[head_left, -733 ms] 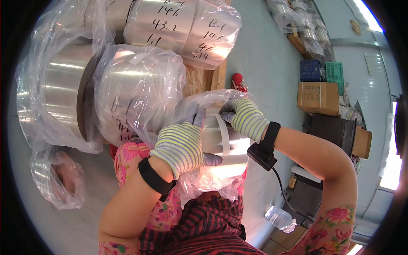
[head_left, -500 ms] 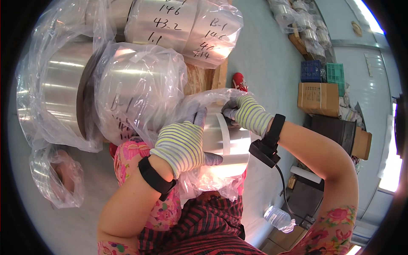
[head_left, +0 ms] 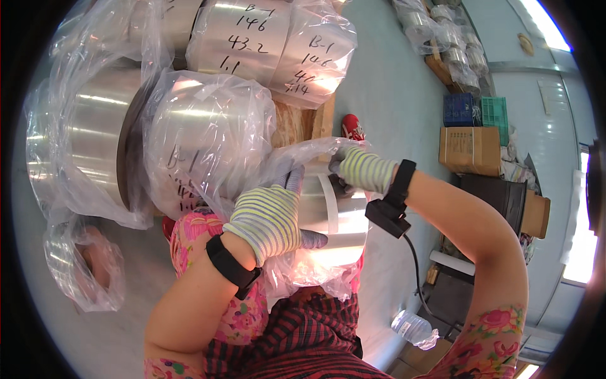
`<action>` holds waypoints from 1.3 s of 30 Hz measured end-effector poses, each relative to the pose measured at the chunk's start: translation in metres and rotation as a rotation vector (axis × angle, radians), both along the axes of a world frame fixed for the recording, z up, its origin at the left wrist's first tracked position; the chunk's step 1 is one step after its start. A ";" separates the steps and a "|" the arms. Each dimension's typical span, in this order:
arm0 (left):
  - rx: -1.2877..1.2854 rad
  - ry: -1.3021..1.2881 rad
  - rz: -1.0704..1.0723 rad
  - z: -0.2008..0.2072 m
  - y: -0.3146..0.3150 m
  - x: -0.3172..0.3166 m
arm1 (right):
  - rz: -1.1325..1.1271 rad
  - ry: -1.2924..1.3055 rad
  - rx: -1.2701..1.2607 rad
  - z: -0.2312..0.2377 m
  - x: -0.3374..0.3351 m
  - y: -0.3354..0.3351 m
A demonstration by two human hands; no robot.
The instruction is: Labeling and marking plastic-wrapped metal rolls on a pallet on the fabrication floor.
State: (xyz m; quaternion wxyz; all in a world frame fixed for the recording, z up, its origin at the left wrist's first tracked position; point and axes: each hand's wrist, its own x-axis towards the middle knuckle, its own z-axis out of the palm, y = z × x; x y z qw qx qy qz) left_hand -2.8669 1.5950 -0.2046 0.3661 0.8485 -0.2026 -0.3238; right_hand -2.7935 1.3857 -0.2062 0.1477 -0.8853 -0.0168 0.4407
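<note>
Near the middle of the frame, just above the striped clothing, sits a shiny silver roll (head_left: pixel 314 201) with a pale strip (head_left: pixel 332 205) across its curved face. The gloved left hand (head_left: pixel 266 218) is spread against its left side, fingers up and thumb pointing right; it presses rather than clasps. The right hand (head_left: pixel 363 169) is bent at the roll's upper right, by the clear plastic (head_left: pixel 306 150) (whether it truly pinches that film, I cannot tell).

The likeliest trouble, I judge, is the plastic: thin and bunched, it could tear or ride up if pulled hard against the roll's edge. Smooth metal under cloth gloves may also let the left palm slip, and the roll, whose support is hidden, could then turn or slide toward the lap. Crumpled film (head_left: pixel 319 278) at its lower end might get trapped beneath it. A sideways shove could knock the wrapped roll (head_left: pixel 208 136) to the left. Lastly, the cable (head_left: pixel 415 265) hanging from the right wrist's black device (head_left: pixel 388 218) could snag during a wide arm swing.
</note>
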 end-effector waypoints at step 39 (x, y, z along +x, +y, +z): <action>-0.090 -0.081 0.202 -0.007 -0.009 -0.002 | -0.133 -0.139 0.398 0.037 -0.024 -0.010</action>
